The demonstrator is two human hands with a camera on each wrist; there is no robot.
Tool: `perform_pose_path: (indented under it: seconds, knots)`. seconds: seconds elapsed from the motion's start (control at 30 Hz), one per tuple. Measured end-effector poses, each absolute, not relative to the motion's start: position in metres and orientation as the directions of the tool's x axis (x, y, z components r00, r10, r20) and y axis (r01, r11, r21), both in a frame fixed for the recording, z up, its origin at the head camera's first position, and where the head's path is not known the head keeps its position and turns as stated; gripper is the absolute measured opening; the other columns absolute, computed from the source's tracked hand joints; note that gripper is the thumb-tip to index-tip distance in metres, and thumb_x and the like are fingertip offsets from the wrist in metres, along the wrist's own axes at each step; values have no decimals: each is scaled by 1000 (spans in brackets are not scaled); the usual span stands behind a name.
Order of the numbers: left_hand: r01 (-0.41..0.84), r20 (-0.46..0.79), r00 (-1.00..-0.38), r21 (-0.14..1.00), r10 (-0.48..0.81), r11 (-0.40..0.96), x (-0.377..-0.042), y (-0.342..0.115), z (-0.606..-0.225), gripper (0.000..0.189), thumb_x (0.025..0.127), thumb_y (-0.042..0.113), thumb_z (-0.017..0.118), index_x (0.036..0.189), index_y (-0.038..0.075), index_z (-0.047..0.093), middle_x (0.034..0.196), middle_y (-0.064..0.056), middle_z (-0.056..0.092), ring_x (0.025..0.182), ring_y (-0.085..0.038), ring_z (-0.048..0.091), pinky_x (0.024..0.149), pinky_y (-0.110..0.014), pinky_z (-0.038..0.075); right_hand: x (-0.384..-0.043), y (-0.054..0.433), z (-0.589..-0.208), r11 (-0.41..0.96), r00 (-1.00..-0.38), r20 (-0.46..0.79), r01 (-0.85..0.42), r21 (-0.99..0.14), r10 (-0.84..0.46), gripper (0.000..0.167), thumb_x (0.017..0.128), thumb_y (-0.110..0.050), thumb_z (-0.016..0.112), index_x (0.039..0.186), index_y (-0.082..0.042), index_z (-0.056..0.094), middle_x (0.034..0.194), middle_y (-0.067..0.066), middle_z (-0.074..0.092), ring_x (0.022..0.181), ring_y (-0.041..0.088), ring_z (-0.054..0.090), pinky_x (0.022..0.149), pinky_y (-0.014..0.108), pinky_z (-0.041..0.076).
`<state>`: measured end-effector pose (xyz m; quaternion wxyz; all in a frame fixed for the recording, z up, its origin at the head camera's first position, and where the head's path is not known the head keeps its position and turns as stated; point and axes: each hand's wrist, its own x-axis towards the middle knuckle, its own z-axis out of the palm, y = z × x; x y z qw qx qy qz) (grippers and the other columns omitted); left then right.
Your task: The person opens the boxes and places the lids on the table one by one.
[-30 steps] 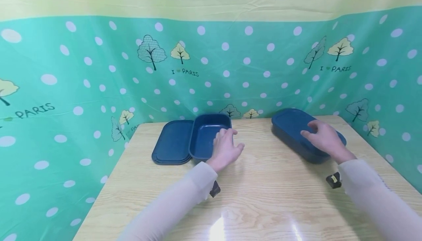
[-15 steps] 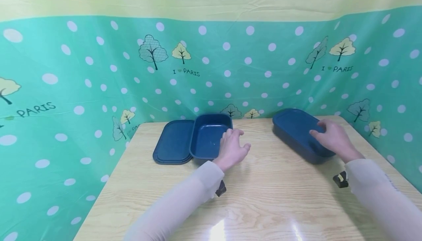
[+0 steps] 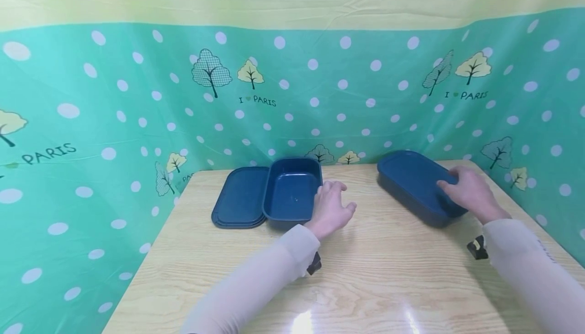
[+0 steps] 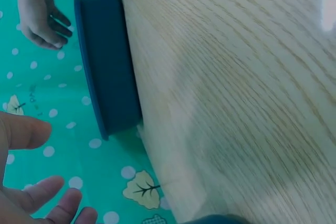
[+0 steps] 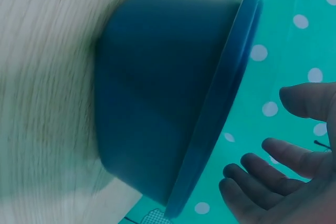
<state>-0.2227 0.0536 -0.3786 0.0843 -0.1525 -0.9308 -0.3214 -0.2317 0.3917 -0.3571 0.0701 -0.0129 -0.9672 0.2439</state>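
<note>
A lidded dark blue box (image 3: 418, 184) stands on the right of the table, turned at an angle. Over its right side hovers my right hand (image 3: 470, 193), thumb and fingers spread and holding nothing; the right wrist view has the fingers (image 5: 262, 174) apart from the box wall (image 5: 157, 87). My left hand (image 3: 330, 209), fingers loosely bent and grasping nothing, is at the right side of an uncovered blue box (image 3: 292, 202). Against that box's left side lies a flat blue lid (image 3: 242, 197). The left wrist view shows the lidded box (image 4: 107, 66) beyond my left thumb.
The pale wooden table (image 3: 365, 273) ends at a green dotted curtain (image 3: 329, 95), which hangs behind and along both sides. A strip of bare wood runs between the two boxes. Small black devices (image 3: 477, 247) sit under both wrists.
My left hand has moved right, so more of the uncovered box's inside shows. My right hand has shifted right across the lidded box. Both boxes and the loose lid stay where they were.
</note>
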Motion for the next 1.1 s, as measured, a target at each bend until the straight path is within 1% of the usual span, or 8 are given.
perform_pose_path:
  seconds: [0.3, 0.47, 0.77, 0.97, 1.1]
  knots:
    - [325, 254, -944, 600, 211, 731, -226, 60, -384, 45, 85, 32, 68, 124, 12, 58, 119, -4, 50, 115, -21, 44, 97, -34, 38, -236, 407, -365, 892, -984, 173, -35, -450, 49, 67, 95, -38, 52, 127, 20, 40, 121, 41, 43, 107, 57, 43, 83, 66, 39]
    - [307, 233, -951, 610, 204, 730, -227, 64, -386, 45, 85, 32, 68, 124, 12, 56, 119, -4, 50, 113, -20, 45, 96, -34, 39, -239, 414, -368, 896, -981, 181, -25, -443, 63, 66, 95, -39, 52, 125, 19, 41, 120, 40, 43, 107, 56, 42, 83, 65, 38]
    - [303, 221, -952, 596, 211, 743, -229, 73, -392, 45, 85, 33, 68, 124, 13, 57, 115, -3, 51, 108, -20, 46, 92, -32, 41, -244, 421, -372, 905, -981, 182, -22, -425, 61, 68, 95, -42, 50, 125, 19, 42, 120, 40, 43, 107, 56, 42, 82, 65, 39]
    - [302, 216, -952, 572, 216, 763, -230, 79, -396, 46, 85, 35, 68, 124, 15, 57, 114, -2, 51, 106, -18, 48, 88, -30, 43, -246, 425, -373, 909, -985, 164, -21, -417, 52, 73, 94, -45, 51, 125, 20, 42, 119, 41, 43, 106, 56, 42, 80, 64, 39]
    - [295, 207, -955, 564, 213, 771, -231, 82, -398, 46, 84, 37, 67, 124, 16, 57, 115, -1, 51, 105, -18, 48, 88, -30, 43, -248, 429, -375, 914, -987, 152, -19, -405, 47, 74, 94, -45, 52, 124, 22, 41, 118, 42, 44, 106, 57, 43, 81, 64, 40]
